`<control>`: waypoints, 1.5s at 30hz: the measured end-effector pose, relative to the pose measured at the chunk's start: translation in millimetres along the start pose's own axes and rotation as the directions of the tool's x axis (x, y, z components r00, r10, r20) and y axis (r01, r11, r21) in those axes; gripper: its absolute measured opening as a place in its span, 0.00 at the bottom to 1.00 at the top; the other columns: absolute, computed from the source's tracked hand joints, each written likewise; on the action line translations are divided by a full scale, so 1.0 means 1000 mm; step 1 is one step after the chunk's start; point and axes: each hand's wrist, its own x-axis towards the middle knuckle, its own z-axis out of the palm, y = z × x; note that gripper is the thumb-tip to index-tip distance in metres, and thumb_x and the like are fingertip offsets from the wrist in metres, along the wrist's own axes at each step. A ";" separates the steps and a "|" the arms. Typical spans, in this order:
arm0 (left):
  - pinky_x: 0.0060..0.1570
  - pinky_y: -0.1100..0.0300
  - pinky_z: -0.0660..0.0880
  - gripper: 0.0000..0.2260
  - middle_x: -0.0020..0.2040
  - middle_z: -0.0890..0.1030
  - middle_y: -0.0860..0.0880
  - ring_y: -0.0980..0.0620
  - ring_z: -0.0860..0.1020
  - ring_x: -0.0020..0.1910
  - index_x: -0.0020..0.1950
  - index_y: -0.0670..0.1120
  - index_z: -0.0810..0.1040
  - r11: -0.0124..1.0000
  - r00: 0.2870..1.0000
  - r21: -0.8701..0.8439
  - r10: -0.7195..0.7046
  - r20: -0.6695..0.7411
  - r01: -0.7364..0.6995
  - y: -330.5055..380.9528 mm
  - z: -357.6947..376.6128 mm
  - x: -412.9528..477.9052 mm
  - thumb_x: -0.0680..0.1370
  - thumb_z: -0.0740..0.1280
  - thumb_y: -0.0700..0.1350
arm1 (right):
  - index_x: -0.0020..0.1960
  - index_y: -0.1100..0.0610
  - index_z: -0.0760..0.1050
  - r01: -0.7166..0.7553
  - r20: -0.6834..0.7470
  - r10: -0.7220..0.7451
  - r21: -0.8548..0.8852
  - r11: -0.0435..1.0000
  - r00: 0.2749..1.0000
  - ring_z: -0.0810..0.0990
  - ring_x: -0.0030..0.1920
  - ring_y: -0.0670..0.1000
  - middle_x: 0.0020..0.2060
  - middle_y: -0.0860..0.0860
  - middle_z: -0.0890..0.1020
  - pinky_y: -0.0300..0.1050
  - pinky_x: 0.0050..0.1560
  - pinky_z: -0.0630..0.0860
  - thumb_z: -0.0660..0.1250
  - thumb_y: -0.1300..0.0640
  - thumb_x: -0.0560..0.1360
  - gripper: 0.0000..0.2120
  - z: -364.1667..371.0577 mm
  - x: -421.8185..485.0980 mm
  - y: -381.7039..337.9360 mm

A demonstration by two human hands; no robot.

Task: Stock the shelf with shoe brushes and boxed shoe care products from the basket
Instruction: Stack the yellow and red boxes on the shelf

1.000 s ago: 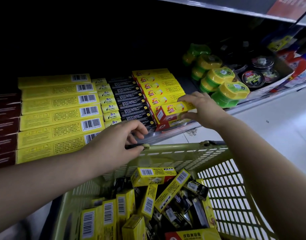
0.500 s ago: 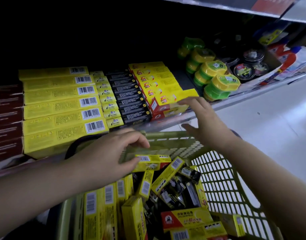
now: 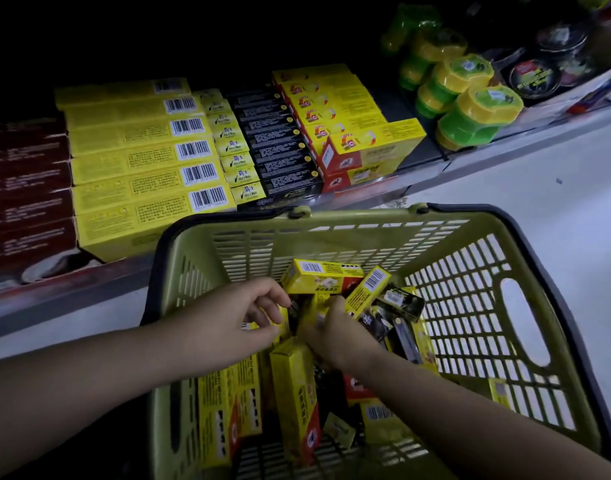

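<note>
both hands are seen inside the green basket (image 3: 525,306), over its heap of boxed goods. the left hand (image 3: 234,323) is held with fingers curled and thumb near the fingertips, pinched among the yellow boxes (image 3: 297,393); what it grips cannot be told. the right hand (image 3: 335,334) is turned down into the pile just beside the left, its fingers hidden among the boxes, so its grasp cannot be told. a yellow and red box (image 3: 323,278) lies at the far side of the heap, beyond the hands, and dark brush packs (image 3: 401,306) lie toward the basket's right wall. beyond the basket the shelf (image 3: 418,174) is seen, filled with rows of long yellow boxes (image 3: 141,161), black boxes (image 3: 279,150) and yellow and red cartons (image 3: 373,147); green and yellow tubs (image 3: 470,112) stand further right.
</note>
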 end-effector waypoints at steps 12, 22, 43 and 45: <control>0.63 0.53 0.69 0.30 0.59 0.80 0.55 0.55 0.76 0.61 0.63 0.55 0.72 0.796 0.928 -0.489 -0.239 0.287 0.357 0.006 0.012 -0.004 0.62 0.69 0.59 | 0.53 0.50 0.70 0.238 0.143 -0.344 0.481 0.844 0.928 0.83 0.46 0.51 0.47 0.49 0.84 0.53 0.52 0.78 0.71 0.44 0.68 0.19 -0.024 -0.097 0.000; 0.46 0.56 0.75 0.20 0.51 0.83 0.48 0.49 0.80 0.51 0.60 0.51 0.70 0.684 0.917 -0.638 -0.389 0.090 0.353 -0.006 0.012 0.003 0.71 0.71 0.40 | 0.59 0.50 0.69 0.313 0.039 -0.318 0.097 0.945 0.947 0.75 0.52 0.46 0.53 0.44 0.74 0.42 0.51 0.71 0.65 0.48 0.75 0.14 -0.017 -0.042 0.008; 0.55 0.57 0.70 0.13 0.50 0.83 0.62 0.60 0.79 0.52 0.50 0.64 0.79 0.819 0.950 -0.481 -0.285 0.132 0.312 0.004 0.012 -0.002 0.65 0.67 0.58 | 0.58 0.62 0.75 -0.213 0.248 -0.348 0.967 0.137 0.904 0.83 0.46 0.57 0.47 0.59 0.83 0.51 0.46 0.79 0.58 0.52 0.75 0.18 -0.045 -0.038 -0.015; 0.45 0.63 0.73 0.14 0.46 0.84 0.62 0.63 0.81 0.47 0.50 0.60 0.79 0.815 0.959 -0.506 -0.239 0.149 0.282 0.005 0.013 -0.003 0.65 0.67 0.57 | 0.64 0.63 0.73 -0.203 0.230 -0.343 0.973 0.112 0.911 0.79 0.57 0.61 0.58 0.62 0.79 0.56 0.57 0.76 0.58 0.48 0.76 0.24 -0.038 -0.039 -0.022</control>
